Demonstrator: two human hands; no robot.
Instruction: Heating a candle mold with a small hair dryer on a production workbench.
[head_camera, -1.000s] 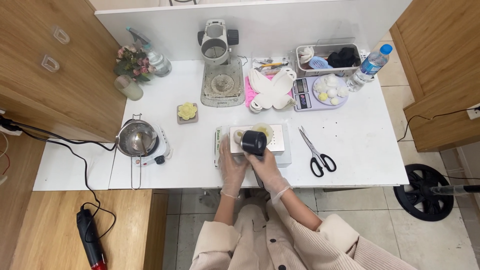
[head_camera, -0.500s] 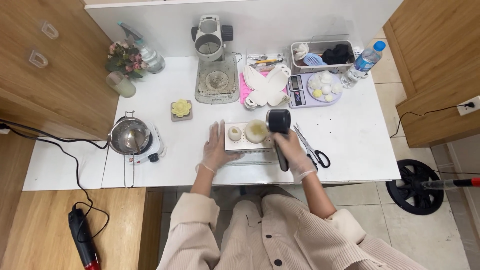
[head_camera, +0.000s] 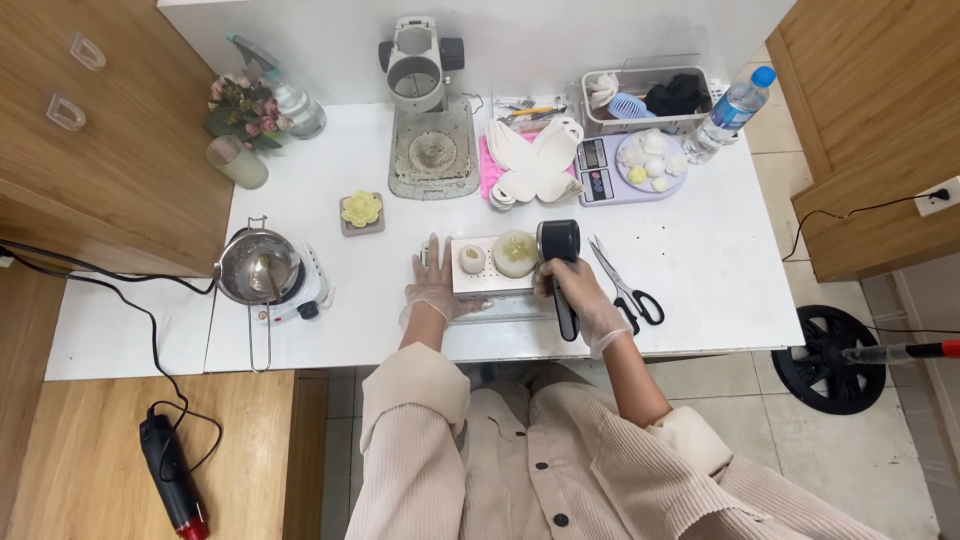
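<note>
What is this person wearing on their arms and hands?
Both arms are covered by long sleeves of a pale beige, ribbed, corduroy-like jacket with dark buttons down the front. The left hand and the right hand each wear a thin, see-through disposable glove that ends at the wrist. No rings, watch or markings can be made out.

Glossy metal pot (head_camera: 258, 268) — matt white table (head_camera: 720, 260)

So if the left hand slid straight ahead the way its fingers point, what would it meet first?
Probably nothing near: the left hand points up the table, bare until the press base, though depth is unclear.
</note>
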